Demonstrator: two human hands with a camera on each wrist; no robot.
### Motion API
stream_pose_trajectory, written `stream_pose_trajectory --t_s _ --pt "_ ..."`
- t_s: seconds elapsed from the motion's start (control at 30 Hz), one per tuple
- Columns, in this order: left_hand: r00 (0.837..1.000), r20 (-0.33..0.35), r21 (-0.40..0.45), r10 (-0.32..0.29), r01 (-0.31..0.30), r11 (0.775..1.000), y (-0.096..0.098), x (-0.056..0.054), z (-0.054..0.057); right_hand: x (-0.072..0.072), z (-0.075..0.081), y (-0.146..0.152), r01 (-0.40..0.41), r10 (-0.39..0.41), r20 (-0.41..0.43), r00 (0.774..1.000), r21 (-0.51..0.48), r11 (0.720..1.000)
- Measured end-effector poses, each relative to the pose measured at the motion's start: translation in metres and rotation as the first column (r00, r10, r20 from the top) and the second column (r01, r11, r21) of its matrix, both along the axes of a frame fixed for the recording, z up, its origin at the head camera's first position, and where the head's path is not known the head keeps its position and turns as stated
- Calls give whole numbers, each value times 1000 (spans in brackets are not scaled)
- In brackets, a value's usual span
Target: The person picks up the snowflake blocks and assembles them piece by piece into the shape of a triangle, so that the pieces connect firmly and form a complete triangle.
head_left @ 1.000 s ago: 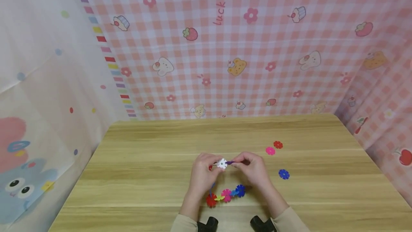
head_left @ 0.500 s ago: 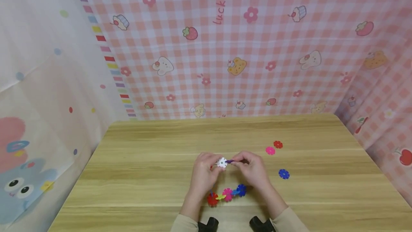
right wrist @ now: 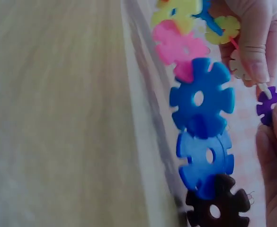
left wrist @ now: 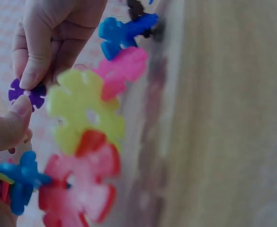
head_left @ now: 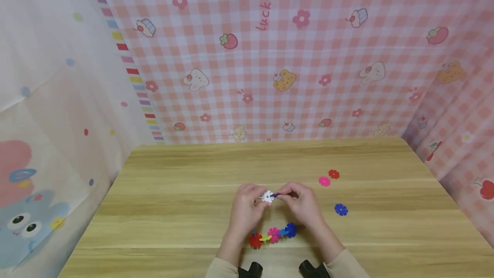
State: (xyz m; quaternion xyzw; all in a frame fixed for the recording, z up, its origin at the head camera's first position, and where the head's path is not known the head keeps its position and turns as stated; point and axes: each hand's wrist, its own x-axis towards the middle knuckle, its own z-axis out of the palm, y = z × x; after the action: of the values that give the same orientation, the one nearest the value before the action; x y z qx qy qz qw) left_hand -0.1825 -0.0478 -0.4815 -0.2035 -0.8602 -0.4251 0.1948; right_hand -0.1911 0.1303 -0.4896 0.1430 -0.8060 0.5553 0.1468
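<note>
My left hand [head_left: 245,209] pinches a white snowflake disc [head_left: 267,197] between thumb and fingers. With thumb and index finger, my right hand [head_left: 302,203] pinches a purple snowflake disc [left wrist: 27,94], which meets the white one edge-on at its right side. How deep their slots interlock cannot be made out. A chain of linked discs hangs from the left hand: a blue disc [left wrist: 22,182], a red disc [left wrist: 79,189], a yellow disc [left wrist: 84,111], a pink disc [right wrist: 181,47], two blue ones and a black disc [right wrist: 218,205] at the end. Part of the chain is hidden behind the left hand.
On the wooden table [head_left: 173,209], to the right of the hands, lie a loose red disc [head_left: 333,174], a pink disc [head_left: 324,181] and a blue disc [head_left: 341,209]. Checked cloth [head_left: 239,63] hangs behind the table's far edge.
The hands keep almost the same place and hold. The white and purple discs look slightly closer together, and the hanging chain has drifted a little to the right.
</note>
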Motion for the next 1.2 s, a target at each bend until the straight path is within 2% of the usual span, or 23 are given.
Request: stream_pose_trajectory --t_s 0.17,0.27,0.47,0.67,0.77,0.87,1.0,1.2 --pt "999 25 -44 25 -24 999 2 -2 1 -1 1 4 28 -22 146 989 -42 999" --pt "998 39 -68 42 -39 997 1 -2 2 -2 2 6 33 -23 206 978 -42 999" --pt "998 37 -95 49 -45 994 0 -2 4 -2 2 6 30 -19 215 976 -50 998" --pt "998 -3 -130 59 -59 990 4 -4 9 -1 3 2 50 -32 231 973 -70 996" --pt "999 -26 -135 43 -46 990 6 -7 11 0 3 2 53 -35 226 974 -76 996" --pt "999 -34 -103 15 -19 994 6 -9 12 0 2 3 50 -33 215 976 -70 996" --pt "1000 6 -45 -16 16 999 8 -11 14 -1 2 5 33 -17 207 978 -72 997" --pt "996 83 -17 -18 19 1000 10 -12 15 -3 3 17 -41 55 243 969 -64 997"
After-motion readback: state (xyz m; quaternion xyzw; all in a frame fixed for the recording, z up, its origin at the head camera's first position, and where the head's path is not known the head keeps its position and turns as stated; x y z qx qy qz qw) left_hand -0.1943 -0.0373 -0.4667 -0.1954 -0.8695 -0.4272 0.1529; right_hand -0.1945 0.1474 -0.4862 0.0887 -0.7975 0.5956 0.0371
